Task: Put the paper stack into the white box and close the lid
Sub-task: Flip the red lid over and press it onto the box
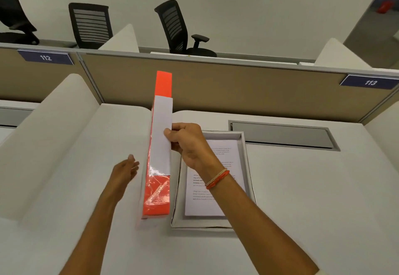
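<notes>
The white box (246, 162) lies open on the desk, and the paper stack (216, 201) with printed text rests flat inside it. Left of the box, the lid (160, 145) stands on its long edge; it is orange with a white label band and shiny wrap. My right hand (185, 143) pinches the lid's right edge near the middle, thumb on the white band. My left hand (127, 170) hovers just left of the lid with fingers apart, not touching it.
The white desk (302, 188) has a grey cable flap (280, 135) behind the box. A raised white divider (54, 136) borders the left side. A tan partition (216, 84) runs across the back, with black chairs beyond it.
</notes>
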The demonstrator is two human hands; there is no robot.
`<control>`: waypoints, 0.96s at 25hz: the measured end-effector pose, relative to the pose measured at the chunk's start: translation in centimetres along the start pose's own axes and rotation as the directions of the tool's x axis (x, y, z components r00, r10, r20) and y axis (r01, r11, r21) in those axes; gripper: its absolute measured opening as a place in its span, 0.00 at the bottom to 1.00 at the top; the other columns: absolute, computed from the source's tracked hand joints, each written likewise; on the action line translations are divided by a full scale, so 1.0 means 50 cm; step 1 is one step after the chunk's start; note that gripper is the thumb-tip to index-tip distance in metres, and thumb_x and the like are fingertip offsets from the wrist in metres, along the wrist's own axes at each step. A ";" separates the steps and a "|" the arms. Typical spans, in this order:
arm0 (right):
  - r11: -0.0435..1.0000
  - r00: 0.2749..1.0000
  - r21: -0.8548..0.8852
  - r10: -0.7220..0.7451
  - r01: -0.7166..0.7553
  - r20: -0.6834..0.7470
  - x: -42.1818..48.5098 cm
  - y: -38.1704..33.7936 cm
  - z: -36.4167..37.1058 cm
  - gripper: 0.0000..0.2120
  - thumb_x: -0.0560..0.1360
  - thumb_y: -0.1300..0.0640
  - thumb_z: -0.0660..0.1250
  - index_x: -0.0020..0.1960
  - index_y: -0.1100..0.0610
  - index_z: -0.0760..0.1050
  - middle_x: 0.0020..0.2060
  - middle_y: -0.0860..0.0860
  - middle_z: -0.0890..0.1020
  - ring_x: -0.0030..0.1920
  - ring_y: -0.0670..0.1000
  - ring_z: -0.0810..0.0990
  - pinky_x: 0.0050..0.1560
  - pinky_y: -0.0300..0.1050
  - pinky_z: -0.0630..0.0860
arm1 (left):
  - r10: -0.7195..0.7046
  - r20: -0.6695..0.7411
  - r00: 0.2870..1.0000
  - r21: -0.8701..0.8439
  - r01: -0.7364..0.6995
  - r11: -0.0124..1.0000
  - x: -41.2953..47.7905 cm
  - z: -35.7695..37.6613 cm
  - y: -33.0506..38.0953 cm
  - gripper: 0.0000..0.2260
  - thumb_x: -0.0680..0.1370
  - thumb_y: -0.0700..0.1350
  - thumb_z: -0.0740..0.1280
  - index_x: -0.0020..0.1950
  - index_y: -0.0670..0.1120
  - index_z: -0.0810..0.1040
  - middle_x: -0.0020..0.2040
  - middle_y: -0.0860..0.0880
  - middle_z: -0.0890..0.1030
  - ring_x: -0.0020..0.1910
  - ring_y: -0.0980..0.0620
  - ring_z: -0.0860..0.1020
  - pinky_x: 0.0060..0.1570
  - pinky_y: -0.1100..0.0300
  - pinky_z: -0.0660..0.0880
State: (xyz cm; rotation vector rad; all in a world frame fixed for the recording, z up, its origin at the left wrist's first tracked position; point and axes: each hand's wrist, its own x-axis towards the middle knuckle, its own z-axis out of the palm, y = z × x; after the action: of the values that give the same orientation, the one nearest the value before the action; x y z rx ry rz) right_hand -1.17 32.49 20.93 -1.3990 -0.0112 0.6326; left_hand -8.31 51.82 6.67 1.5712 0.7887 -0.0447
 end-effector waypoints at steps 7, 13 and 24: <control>0.965 1.000 0.260 0.014 -0.019 0.021 -0.036 -0.006 -0.160 0.12 0.79 0.67 0.61 0.60 0.68 0.77 0.44 0.54 0.84 0.41 0.50 0.84 0.44 0.41 0.84 | -0.113 0.304 0.946 -0.326 0.215 0.920 -0.001 0.075 -0.055 0.27 0.77 0.66 0.59 0.64 0.50 0.79 0.60 0.42 0.83 0.56 0.39 0.83 0.49 0.45 0.82; 0.972 0.958 -0.236 -0.056 -0.012 -0.280 -0.085 0.069 -0.328 0.18 0.81 0.44 0.58 0.51 0.56 0.80 0.41 0.54 0.85 0.40 0.51 0.84 0.39 0.41 0.81 | 0.128 0.151 0.980 -0.075 -0.117 0.990 -0.040 0.136 -0.022 0.23 0.75 0.70 0.56 0.66 0.63 0.72 0.62 0.55 0.80 0.61 0.46 0.79 0.58 0.45 0.77; 0.792 0.874 -0.552 -0.049 -0.262 -0.484 -0.046 0.297 -0.447 0.29 0.81 0.38 0.45 0.78 0.47 0.53 0.60 0.58 0.71 0.59 0.58 0.75 0.63 0.58 0.74 | 0.282 0.095 0.955 0.469 -0.292 0.833 -0.025 0.257 -0.092 0.27 0.81 0.61 0.48 0.80 0.56 0.53 0.69 0.43 0.72 0.64 0.42 0.74 0.64 0.41 0.72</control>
State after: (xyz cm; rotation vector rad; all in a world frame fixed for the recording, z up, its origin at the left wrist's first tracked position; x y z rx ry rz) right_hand -0.85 11.78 3.71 -2.1773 0.2911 0.3654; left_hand -6.24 39.56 0.87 2.1482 0.5342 -0.0395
